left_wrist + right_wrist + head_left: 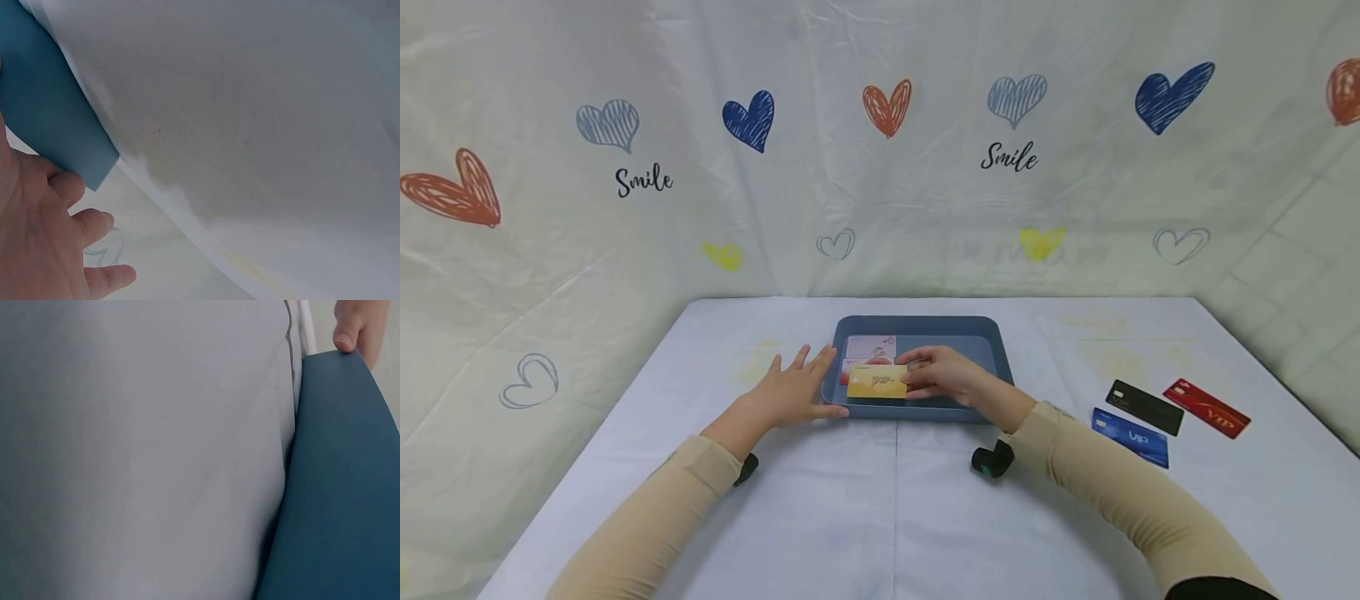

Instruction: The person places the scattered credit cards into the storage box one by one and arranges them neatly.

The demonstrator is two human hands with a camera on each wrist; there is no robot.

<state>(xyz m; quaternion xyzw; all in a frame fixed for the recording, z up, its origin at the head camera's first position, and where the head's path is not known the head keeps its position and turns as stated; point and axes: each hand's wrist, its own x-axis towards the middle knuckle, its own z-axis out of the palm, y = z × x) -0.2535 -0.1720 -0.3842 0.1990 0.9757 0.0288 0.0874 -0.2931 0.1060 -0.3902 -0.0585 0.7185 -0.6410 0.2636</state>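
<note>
The left hand (790, 396) lies with fingers spread and straight against the left end of a smooth, matte blue-grey tray (917, 322), rectangular with rounded corners and a raised rim. In its left half sits a pink patterned card (871, 345), partly covered from view by a glossy yellow VIP card (872, 382), whose right edge the right hand (943, 375) pinches. Farther right, on softly creased white cloth (820, 517), lie flat rectangular blue (1131, 437), black (1145, 407) and red VIP cards (1207, 408).
</note>
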